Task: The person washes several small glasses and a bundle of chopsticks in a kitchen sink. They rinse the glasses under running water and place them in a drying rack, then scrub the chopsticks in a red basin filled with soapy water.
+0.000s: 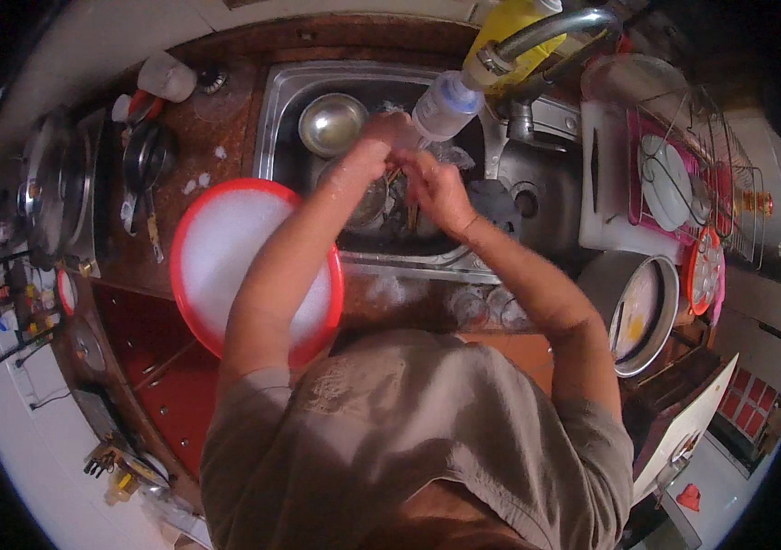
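Observation:
Both of my hands are over the left basin of a steel sink (363, 75), close together below the tap's translucent plastic filter (446, 106). My left hand (389, 134) is partly blurred, its fingers bent inward. Facing it, my right hand (442, 189) has curled fingers near the left wrist. Whether either one grips something small cannot be made out. A metal bowl (333, 125) rests in the basin to the left of my hands. Below them lie another round metal vessel (370, 203) and some thin utensils, partly hidden. A dark cloth-like item (493, 203) is at the basin's right side.
A red-rimmed basin (187, 275) of white suds stands at the counter's front left, under my left forearm. Pans (146, 155) lie farther left. To the right are a second sink bowl (548, 206), a large metal pot (668, 316) and a wire dish rack (734, 185) holding plates.

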`<state>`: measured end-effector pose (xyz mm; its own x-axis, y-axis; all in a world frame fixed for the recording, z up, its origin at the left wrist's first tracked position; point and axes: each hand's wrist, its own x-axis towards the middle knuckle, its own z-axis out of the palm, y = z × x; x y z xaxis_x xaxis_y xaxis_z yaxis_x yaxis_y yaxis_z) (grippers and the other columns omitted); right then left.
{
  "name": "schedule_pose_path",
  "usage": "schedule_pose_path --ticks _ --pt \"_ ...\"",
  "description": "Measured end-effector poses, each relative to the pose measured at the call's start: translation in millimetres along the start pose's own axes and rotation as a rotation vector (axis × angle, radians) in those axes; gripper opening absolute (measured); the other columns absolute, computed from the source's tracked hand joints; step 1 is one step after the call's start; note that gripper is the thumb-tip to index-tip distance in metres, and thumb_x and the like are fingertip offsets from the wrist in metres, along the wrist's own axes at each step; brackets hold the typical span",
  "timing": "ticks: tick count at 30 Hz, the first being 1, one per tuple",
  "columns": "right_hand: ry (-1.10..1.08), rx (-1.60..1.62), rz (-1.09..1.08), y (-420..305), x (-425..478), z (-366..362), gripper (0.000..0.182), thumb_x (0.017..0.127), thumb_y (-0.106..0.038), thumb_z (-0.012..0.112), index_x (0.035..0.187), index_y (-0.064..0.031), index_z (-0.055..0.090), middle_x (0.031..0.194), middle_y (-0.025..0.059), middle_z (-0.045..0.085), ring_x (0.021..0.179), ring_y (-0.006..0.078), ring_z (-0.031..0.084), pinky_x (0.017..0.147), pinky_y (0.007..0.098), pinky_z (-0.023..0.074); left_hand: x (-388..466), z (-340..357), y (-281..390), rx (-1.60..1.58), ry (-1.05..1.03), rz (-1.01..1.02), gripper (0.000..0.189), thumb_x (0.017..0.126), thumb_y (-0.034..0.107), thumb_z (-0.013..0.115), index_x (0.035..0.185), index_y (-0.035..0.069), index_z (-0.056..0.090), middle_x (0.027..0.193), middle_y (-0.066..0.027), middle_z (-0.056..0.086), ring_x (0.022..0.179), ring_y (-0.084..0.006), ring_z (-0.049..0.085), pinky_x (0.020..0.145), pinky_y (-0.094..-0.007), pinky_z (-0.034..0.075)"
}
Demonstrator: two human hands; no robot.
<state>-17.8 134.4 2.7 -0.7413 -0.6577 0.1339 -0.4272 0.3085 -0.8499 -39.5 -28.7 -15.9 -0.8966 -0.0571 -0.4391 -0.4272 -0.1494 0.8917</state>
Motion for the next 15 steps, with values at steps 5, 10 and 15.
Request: schedule_pose_path --ticks 5,10,15 --pt "0.075 0.158 0.058 31 12 9 0.012 0.088 -0.014 0.052 0.095 -0.0056 0.057 0.077 0.0095 0.062 0.058 0.0174 0.06 0.046 0.0284 0.0469 -9 -1 -3 -0.337 -0.114 -0.291 0.029 0.082 0.033 0.054 0.077 0.006 0.06 0.062 -0.0063 0.059 0.046 -0.015 0.052 0.038 -0.0284 0.039" --pt "0.319 0.933 0.545 -23 16 12 0.02 0.091 -0.019 0.05 0.093 -0.0005 0.057 0.075 0.0082 0.06 0.048 0.0153 0.057 0.04 0.0264 0.0429 -11 31 -21 0.047 0.371 0.474 0.027 0.08 0.03 0.055 0.083 0.004 0.062 0.067 -0.0072 0.062 0.059 -0.0192 0.06 0.053 -0.0314 0.046" --pt "0.066 -0.564 -0.595 28 3 -14 0.021 0.079 -0.014 0.063 0.097 -0.006 0.057 0.085 0.0081 0.063 0.059 0.0227 0.061 0.045 0.032 0.0475 -20 2 29 0.08 -0.084 -0.312 0.027 0.082 0.034 0.055 0.097 0.012 0.059 0.083 -0.0033 0.064 0.07 -0.0145 0.059 0.054 -0.031 0.046"
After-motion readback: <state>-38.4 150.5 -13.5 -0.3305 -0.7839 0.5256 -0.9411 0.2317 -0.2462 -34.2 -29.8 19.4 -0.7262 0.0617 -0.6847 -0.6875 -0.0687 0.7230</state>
